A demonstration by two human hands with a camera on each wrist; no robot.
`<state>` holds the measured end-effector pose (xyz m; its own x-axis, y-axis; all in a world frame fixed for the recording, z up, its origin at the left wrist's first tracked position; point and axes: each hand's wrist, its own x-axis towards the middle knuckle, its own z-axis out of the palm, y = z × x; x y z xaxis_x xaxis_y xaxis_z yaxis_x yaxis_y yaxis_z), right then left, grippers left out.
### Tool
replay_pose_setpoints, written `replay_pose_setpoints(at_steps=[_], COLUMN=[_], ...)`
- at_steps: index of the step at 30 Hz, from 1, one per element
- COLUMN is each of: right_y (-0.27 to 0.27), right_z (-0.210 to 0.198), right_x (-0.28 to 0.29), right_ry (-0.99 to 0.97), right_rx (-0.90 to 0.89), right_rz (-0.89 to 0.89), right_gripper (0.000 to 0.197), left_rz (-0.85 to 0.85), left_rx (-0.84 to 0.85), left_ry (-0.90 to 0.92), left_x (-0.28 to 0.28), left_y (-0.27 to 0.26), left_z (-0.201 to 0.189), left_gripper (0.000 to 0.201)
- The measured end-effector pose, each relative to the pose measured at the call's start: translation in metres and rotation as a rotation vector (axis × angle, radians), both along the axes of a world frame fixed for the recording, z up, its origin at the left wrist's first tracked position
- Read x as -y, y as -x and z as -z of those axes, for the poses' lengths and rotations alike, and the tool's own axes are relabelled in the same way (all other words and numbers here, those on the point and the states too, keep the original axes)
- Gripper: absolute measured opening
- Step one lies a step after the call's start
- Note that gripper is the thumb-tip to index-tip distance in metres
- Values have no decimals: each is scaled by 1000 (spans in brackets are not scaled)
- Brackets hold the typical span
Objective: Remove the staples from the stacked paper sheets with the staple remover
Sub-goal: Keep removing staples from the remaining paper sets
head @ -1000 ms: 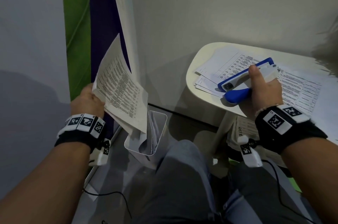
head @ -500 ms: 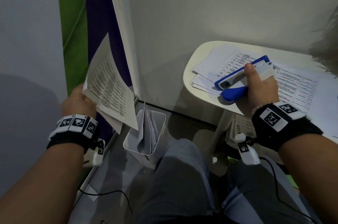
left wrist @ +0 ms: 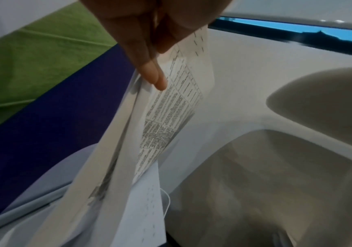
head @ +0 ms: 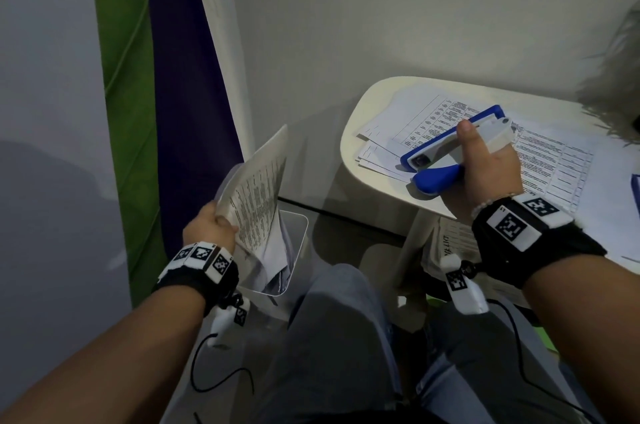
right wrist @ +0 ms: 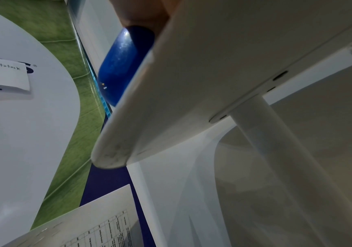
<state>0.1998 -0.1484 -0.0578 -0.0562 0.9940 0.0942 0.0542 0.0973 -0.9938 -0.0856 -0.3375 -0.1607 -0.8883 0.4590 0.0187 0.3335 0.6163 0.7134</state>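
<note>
My left hand (head: 216, 224) pinches a few printed sheets (head: 258, 195) by their edge, and their lower end dips into a clear bin (head: 298, 243) on the floor. In the left wrist view my fingers (left wrist: 149, 66) lie along the hanging sheets (left wrist: 166, 117). My right hand (head: 485, 160) grips a blue and white staple remover (head: 443, 155), thumb on top, resting on the stacked paper sheets (head: 554, 167) on a small white table (head: 349, 150). From the right wrist view only the tool's blue underside (right wrist: 122, 66) pokes past the table edge (right wrist: 170, 108).
The bin holds other loose sheets. A white wall panel and a green and purple banner (head: 152, 112) stand to the left. My knees (head: 339, 337) fill the lower middle, and more printed paper (head: 457, 243) lies on a shelf under the table.
My left hand has moved right and down, bringing the sheets from up beside the banner into the bin's mouth. The right hand and staple remover have stayed on the stack.
</note>
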Motion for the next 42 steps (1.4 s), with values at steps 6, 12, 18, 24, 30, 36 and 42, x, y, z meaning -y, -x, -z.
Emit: replay_pose_setpoints(at_steps=[6,12,18,24,30,36,42], right_y=[3,3,3,3,3,-1,-1], right_z=[-3,4,6,3,6,0,-3], right_x=[3,-4,-5,-1,-2,-6,-6], right_ry=[40,58,64,66,92,210,218], right_rx=[-29,-105,-206,-221,-286,-442,-451], right_rz=[-31,-54,-87,-65,-81,-40,-41], right_gripper=[39,55,63,35,24,26,28], left_rz=[-31,36,160,261,448,701,753], left_rx=[93,158,217,129,-192,-260,-383], left_ry=[222,412,490,630,22,373,700], left_x=[1,-8,-20,-40,-90,-168,-196], left_y=[17,26,18,-11,-62,-92,-89], left_z=[10,21,29,-2,-96,-143,-139], left_gripper=[32,39,39,81,41,49,45])
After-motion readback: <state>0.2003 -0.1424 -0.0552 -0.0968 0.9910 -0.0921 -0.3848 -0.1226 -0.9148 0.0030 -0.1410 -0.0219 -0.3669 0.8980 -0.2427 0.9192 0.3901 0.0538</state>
